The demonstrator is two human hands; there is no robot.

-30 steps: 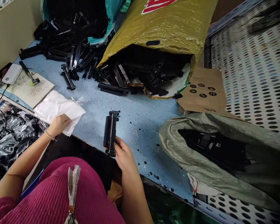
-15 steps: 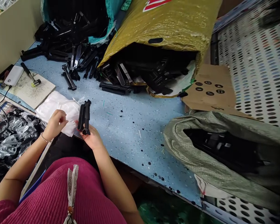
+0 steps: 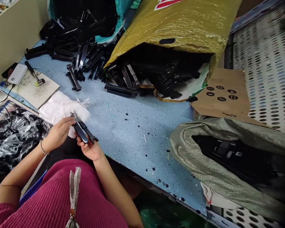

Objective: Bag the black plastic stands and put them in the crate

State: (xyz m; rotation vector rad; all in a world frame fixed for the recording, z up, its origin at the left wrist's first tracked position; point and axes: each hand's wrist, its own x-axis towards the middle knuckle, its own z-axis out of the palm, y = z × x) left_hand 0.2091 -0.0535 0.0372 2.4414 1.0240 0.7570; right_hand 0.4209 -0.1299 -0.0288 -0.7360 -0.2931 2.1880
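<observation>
My right hand (image 3: 93, 151) is closed around the lower end of a long black plastic part (image 3: 82, 132), made of two bars side by side and tilted toward the upper left. At its upper end is my left hand (image 3: 61, 131), fingers pressed together; what they pinch there is hidden, though something greyish shows at their tips. Just beyond both hands lies a white plastic bundle (image 3: 54, 107) on the blue speckled table (image 3: 133, 133). More black parts (image 3: 73, 77) of a similar kind lie loose farther back.
A yellow sack (image 3: 180, 28) and a teal sack (image 3: 120, 27) spill black parts. On a board (image 3: 47, 91) rests a small hammer (image 3: 34, 74) beside a white power bank (image 3: 17, 74). Bagged parts (image 3: 19, 136) lie at left; a grey-green sack (image 3: 187, 152) and cardboard (image 3: 223, 85) at right.
The black part has tipped from near upright to slanting toward the upper left. My left hand has moved right to its upper end. The camera view has shifted slightly.
</observation>
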